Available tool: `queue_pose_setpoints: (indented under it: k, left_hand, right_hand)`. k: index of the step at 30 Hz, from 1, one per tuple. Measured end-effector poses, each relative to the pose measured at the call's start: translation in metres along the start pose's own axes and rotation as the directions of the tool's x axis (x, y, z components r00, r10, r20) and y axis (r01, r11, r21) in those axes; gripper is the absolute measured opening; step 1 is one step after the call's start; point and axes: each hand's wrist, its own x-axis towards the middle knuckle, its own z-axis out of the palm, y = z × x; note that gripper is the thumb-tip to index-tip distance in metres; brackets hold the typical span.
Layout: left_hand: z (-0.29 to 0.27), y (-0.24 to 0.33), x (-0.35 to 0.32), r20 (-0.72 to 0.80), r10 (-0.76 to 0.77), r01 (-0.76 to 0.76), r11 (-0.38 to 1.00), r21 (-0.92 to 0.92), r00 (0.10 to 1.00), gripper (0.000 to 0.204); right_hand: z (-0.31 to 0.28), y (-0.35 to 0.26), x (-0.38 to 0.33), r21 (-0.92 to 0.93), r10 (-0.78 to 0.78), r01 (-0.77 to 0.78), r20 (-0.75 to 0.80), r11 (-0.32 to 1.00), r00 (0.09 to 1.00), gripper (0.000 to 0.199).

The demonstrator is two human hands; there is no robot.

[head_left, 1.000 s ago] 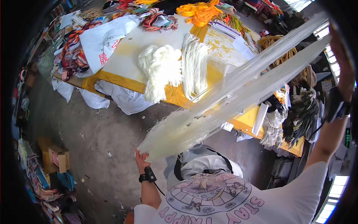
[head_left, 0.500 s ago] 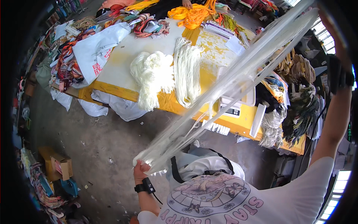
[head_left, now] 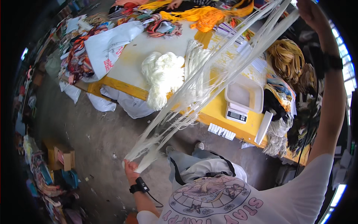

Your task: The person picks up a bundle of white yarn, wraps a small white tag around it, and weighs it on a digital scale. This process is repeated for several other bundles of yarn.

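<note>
A long hank of white yarn (head_left: 182, 100) stretches diagonally across my body, its strands spread into loose bands. At its lower left end my left hand (head_left: 131, 168) is closed around the loop. High at the upper right, my right hand (head_left: 312, 14) grips the other end with the arm raised. Behind the strands on the table (head_left: 130, 63) lie a bunched white skein (head_left: 161, 76) and a straighter white skein (head_left: 194, 56), the latter partly hidden by the held yarn.
A scale (head_left: 236, 114) with a clear plastic tray (head_left: 244, 93) stands near the table's right front. A white plastic bag (head_left: 108, 46) and multicoloured yarn (head_left: 76, 61) fill the left end. Across the table, another person's hand (head_left: 174, 4) is by orange yarn (head_left: 205, 18). Cardboard box (head_left: 64, 157) at lower left.
The stretched yarn has spread into separate, looser bands. My left hand has shifted slightly left and down, my right hand slightly left. The other person's orange yarn is now more drawn out.
</note>
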Motion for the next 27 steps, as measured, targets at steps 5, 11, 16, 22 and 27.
queue_pose_setpoints:
  k: [5, 11, 16, 22, 27]
  left_hand:
    - [-0.106, 0.015, -0.03, -0.287, 0.329, -0.377, 0.917, -0.129, 0.9, 0.032]
    - [-0.179, -0.043, -0.103, -0.527, 0.331, -0.446, 0.889, -0.105, 0.783, 0.043]
    - [-0.16, -0.124, -0.11, -0.392, 0.086, -0.013, 0.983, 0.185, 0.916, 0.025]
    - [-0.058, -0.193, -0.052, -0.242, -0.15, 0.225, 0.919, 0.322, 0.959, 0.035]
    - [-0.018, -0.227, -0.024, -0.182, -0.25, 0.304, 0.863, 0.404, 0.951, 0.03]
  right_hand:
    - [0.075, 0.071, -0.055, -0.166, 0.217, -0.161, 0.414, 0.973, 0.884, 0.019]
    - [0.141, 0.129, -0.143, -0.367, 0.52, -0.378, 0.704, 0.85, 0.484, 0.028]
    - [0.149, 0.186, -0.178, -0.532, 0.638, -0.414, 0.751, 0.738, 0.172, 0.028]
    - [0.142, 0.197, -0.191, -0.569, 0.647, -0.424, 0.761, 0.704, 0.053, 0.028]
    - [0.133, 0.191, -0.195, -0.509, 0.596, -0.449, 0.8, 0.735, 0.069, 0.027]
